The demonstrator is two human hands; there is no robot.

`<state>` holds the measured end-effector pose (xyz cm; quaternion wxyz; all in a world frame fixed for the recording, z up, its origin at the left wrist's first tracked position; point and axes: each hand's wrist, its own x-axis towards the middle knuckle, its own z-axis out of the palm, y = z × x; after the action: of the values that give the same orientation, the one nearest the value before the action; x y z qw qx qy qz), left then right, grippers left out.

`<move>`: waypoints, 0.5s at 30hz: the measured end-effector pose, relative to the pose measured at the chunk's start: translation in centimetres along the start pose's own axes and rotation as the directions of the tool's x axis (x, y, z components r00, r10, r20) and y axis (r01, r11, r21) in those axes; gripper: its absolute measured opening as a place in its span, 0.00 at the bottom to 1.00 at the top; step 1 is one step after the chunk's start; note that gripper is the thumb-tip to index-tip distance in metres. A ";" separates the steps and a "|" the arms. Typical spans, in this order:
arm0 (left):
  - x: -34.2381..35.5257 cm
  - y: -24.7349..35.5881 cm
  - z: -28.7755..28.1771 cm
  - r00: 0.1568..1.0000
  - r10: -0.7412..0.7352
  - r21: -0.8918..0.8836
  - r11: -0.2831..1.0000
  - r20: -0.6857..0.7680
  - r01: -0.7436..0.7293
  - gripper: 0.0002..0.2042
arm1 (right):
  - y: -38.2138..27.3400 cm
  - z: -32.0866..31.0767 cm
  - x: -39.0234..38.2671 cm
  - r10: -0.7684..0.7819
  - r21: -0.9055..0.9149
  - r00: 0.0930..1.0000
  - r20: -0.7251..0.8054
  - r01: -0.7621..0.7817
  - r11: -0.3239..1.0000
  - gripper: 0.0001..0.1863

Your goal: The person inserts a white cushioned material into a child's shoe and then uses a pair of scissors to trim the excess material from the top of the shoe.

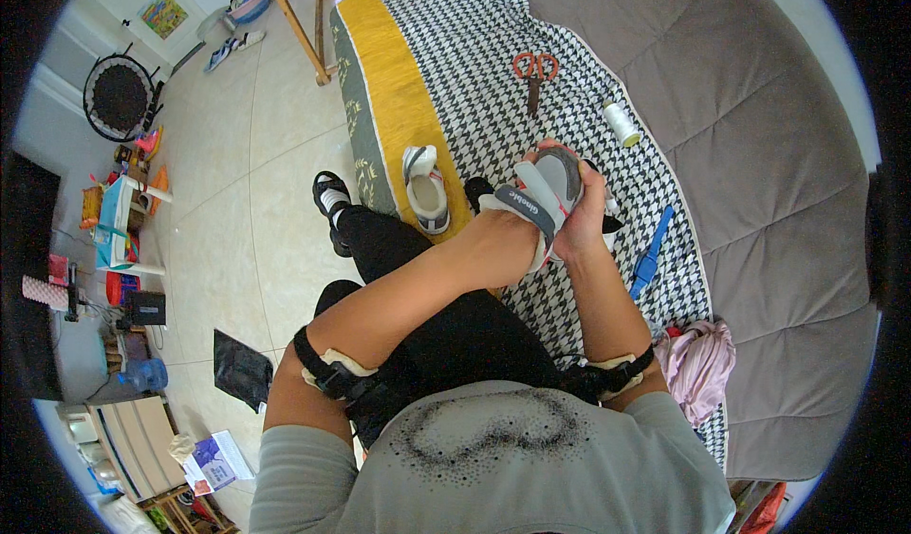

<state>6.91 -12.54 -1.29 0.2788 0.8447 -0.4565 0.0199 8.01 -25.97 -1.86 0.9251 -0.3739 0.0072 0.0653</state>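
A grey and white children's shoe (560, 175) with straps is raised above the bedspread in front of me. My right hand (581, 221) grips its right side. My left hand (508, 240) is at the shoe's near opening, its fingers hidden by the shoe. A matching shoe (427, 202) lies on the yellow band of the houndstooth bedspread (455, 40). Farther along are orange-handled scissors (534, 74) and a white thread spool (620, 122). A blue watch-like strap (650, 254) lies to the right.
A grey quilted cushion (731, 135) runs along the right, with pink cloth (693, 373) near my right elbow. The tiled floor (209, 240) has sandals (228, 50) and a black sheet (237, 368). Shelving with toys (123, 225), a trampoline (119, 93) and a wooden frame (304, 31) stand around.
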 end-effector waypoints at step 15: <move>-1.6 0.0 0.9 0.920 -0.326 -0.210 0.905 0.218 0.370 0.16 | 1.5 -0.6 0.0 0.119 0.029 0.991 -0.068 -0.117 0.993 0.26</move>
<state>5.84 -11.78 -2.53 0.3388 0.8698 -0.3197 -0.1625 7.85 -25.30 -3.31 0.9235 -0.3633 0.0621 0.1066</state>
